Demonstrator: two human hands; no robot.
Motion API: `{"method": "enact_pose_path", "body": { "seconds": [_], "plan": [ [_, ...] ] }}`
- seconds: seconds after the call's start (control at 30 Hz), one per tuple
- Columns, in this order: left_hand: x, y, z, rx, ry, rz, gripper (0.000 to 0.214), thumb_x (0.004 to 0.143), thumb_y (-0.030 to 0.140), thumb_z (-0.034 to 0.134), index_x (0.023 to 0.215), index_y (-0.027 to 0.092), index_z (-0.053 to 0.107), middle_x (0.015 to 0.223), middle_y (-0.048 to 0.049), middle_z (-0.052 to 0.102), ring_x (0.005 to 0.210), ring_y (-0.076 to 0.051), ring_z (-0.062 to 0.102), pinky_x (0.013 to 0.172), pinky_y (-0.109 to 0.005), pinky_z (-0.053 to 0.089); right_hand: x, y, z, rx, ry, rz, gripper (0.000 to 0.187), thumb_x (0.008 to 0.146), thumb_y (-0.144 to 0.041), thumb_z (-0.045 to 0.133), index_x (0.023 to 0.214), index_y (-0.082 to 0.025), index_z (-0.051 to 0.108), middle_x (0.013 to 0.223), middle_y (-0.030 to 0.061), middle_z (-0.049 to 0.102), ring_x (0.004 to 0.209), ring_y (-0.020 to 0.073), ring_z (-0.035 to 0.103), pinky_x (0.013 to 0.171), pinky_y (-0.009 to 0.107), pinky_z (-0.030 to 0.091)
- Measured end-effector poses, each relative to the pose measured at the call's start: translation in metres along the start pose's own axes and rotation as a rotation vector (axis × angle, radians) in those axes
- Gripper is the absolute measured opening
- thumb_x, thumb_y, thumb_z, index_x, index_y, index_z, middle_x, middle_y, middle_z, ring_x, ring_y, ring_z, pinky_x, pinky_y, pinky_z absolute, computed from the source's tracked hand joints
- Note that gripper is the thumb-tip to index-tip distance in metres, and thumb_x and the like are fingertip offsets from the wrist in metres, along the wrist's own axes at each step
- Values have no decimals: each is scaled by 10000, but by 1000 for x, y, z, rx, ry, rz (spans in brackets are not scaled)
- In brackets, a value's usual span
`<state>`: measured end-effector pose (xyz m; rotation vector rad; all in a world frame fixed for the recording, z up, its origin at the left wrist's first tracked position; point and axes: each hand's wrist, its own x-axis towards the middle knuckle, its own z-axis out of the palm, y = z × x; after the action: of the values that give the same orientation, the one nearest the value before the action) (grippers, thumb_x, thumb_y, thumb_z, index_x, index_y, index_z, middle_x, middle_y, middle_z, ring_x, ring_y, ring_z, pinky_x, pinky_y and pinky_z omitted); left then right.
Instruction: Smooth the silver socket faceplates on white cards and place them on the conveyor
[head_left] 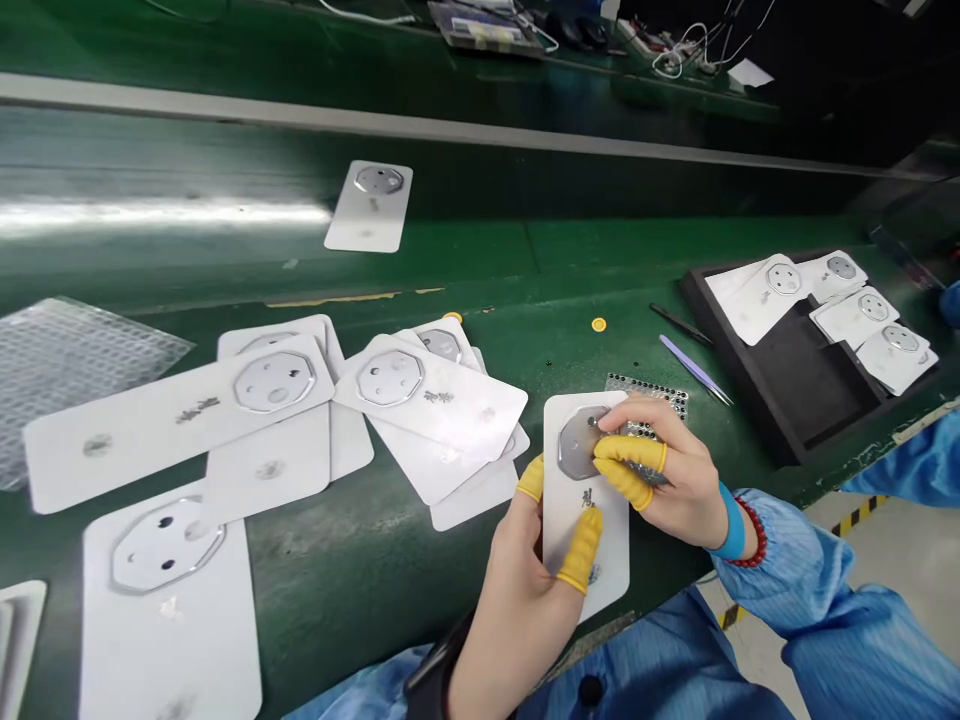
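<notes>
My left hand (525, 590), with yellow finger cots, holds a white phone back cover (559, 570) upright near the table's front edge, its thumb across the lower face. At the cover's grey octagonal camera plate (576, 450), the fingers of my right hand (667, 465) are pinched together and touch the plate. Whatever small piece is between those fingertips is hidden. Just behind the right hand lies a clear sheet with rows of small black round pieces (679, 403), partly covered by the hand.
Several white back covers (480, 400) overlap on the green table to the left. A single cover (367, 220) lies farther back. Bubble wrap (75, 360) is at far left. Purple tweezers (694, 368), dark tweezers (679, 325) and a black tray (810, 395) with covers are at right.
</notes>
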<state>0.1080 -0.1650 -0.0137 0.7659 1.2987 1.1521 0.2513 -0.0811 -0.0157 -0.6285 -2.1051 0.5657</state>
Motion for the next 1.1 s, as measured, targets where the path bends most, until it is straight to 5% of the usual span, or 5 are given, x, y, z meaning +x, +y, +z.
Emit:
{"method": "enact_pose_path", "body": {
  "seconds": [0.23,0.5,0.83,1.1],
  "plan": [
    [-2,-4,1,93,-12,114,429,821,212,639,1238,216,537,1013,-48,732,799,-181,682,721,-241,553,-7,-3,1,-153,5,-88,182,894,-71,561,1036,-172,613,1004,80,674,962,176,646,966,454,496],
    [-4,-6,1,45,-12,34,464,818,232,648,1264,203,526,1090,-69,714,870,-203,685,768,-269,552,-8,-5,-13,-337,-241,-178,270,948,-95,404,1142,-122,589,1081,116,708,1104,183,636,1013,411,485],
    [-1,2,2,-120,4,-76,528,718,240,738,1211,205,551,1134,-100,693,1004,-289,671,827,-355,561,-10,-2,-6,-327,-152,-199,172,917,-137,505,1019,-82,633,1042,179,708,1052,221,655,946,429,529],
    [-1,1,3,-196,-41,-104,502,723,242,749,1181,208,546,1140,-97,689,1008,-290,674,866,-386,565,-10,2,-4,-156,-113,-176,272,893,-109,542,1162,-92,580,1096,179,674,1053,229,642,866,421,585]
  ]
}}
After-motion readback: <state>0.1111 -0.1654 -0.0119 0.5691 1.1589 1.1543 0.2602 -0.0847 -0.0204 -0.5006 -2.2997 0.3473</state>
